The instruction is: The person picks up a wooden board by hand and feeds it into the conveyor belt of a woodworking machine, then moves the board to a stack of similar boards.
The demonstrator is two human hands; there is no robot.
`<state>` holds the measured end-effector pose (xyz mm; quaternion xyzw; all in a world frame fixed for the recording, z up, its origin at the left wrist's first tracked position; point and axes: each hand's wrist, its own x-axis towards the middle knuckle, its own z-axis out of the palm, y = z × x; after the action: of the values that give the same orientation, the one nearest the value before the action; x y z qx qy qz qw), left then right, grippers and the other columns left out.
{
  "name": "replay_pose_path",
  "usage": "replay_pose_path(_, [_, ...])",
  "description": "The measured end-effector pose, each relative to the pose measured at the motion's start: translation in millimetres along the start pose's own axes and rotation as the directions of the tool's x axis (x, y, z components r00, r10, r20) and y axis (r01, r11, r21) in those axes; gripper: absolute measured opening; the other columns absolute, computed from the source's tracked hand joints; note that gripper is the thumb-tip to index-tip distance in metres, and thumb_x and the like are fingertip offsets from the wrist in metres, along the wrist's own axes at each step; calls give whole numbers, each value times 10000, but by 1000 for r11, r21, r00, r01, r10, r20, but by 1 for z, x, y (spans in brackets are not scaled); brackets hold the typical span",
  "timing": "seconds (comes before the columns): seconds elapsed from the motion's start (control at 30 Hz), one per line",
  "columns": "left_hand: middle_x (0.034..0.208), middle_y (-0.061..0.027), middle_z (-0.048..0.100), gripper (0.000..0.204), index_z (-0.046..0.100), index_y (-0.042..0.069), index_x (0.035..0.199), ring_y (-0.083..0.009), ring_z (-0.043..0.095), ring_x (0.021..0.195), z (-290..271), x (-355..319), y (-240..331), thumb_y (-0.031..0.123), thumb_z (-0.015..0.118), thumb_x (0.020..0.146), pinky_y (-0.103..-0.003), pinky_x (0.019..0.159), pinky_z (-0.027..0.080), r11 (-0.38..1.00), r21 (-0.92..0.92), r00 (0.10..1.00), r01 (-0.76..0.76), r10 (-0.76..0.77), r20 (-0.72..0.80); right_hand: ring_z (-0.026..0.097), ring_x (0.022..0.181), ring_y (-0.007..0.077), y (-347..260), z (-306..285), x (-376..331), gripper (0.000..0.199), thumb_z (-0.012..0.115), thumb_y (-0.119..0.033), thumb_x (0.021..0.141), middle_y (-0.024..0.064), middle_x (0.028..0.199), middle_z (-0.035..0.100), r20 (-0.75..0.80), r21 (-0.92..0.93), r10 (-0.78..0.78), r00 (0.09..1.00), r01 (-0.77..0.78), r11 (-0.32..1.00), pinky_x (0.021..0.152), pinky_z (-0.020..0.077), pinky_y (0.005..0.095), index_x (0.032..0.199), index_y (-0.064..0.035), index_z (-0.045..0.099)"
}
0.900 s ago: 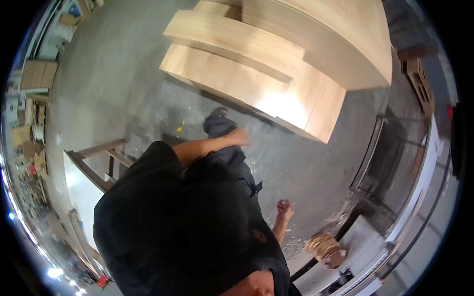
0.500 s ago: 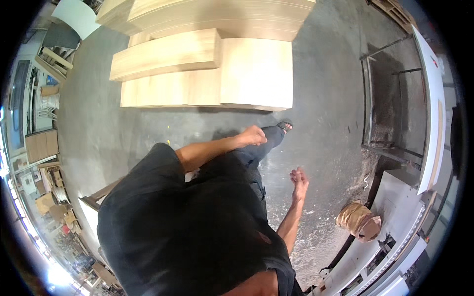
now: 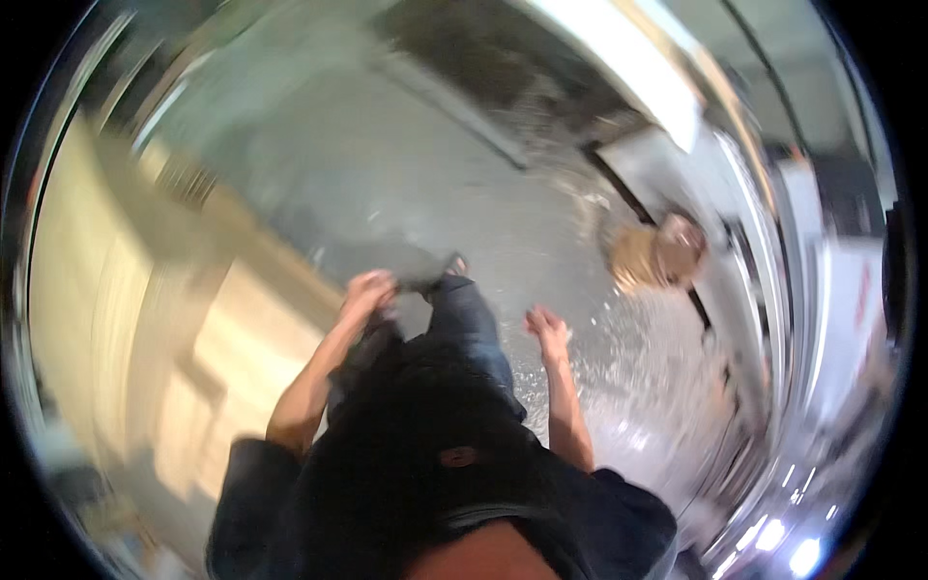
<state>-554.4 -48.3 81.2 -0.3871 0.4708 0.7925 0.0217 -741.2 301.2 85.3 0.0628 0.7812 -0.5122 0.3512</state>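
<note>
My left hand (image 3: 370, 290) hangs in front of my body on the left, its fingers loosely curled in with no object visible in them. Motion blur softens its outline. Nearest to it are my dark trousers (image 3: 466, 324) and the pale wooden boards (image 3: 253, 324) at the left. My right hand (image 3: 548, 327) hovers over the floor to the right of my legs, touching nothing. Its fingers are bent but partly apart, and they hold nothing that I can see.
Big stacks of pale boards (image 3: 82, 300) fill the left side. A brown wrapped bundle (image 3: 643, 259) sits at the right beside a long white bench-like structure (image 3: 720, 246). A white panel (image 3: 619, 58) slants across the top right. Grey concrete floor (image 3: 435, 193) lies ahead, with pale debris scattered nearer me.
My body has turned right: the board stacks have swung from the front to my left, and the wrapped bundle has come further forward. Both hands stay raised without taking hold of anything.
</note>
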Motion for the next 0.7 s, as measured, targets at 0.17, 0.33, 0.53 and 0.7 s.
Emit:
replay_pose_path(0.17, [707,-29,582,163,626,3,860,-99,524,625,74,54,42,166,616,869,-250,563,425,994,88,997,64,-61,-37,626,863,153,-194,-95,71,395,618,-218,903,118,989,665,-295,233,-367,882,439,868,806,506,289,1184,55,567])
replay_pose_path(0.33, [878,-110,678,245,633,-28,1033,-164,636,733,113,138,109,152,647,867,-302,667,520,973,197,990,124,-108,-88,637,883,186,-307,-162,165,447,582,-207,926,162,1026,646,-472,471,-413,779,619,629,794,526,294,1235,102,489])
replay_pose_path(0.53, [905,-100,675,373,584,-72,1124,-149,633,779,210,235,248,151,665,836,-265,720,505,945,318,997,-74,69,29,624,893,253,-415,-251,353,473,560,-275,930,194,1024,603,-462,712,-313,830,558,426,821,522,370,1193,102,449])
replay_pose_path(0.7, [948,-142,682,359,588,-42,1143,-187,649,825,244,289,320,153,668,852,-309,740,520,934,299,978,-196,164,126,617,906,297,-490,-288,485,432,599,-284,909,210,1017,592,-544,728,-283,790,612,310,834,515,398,1108,79,474])
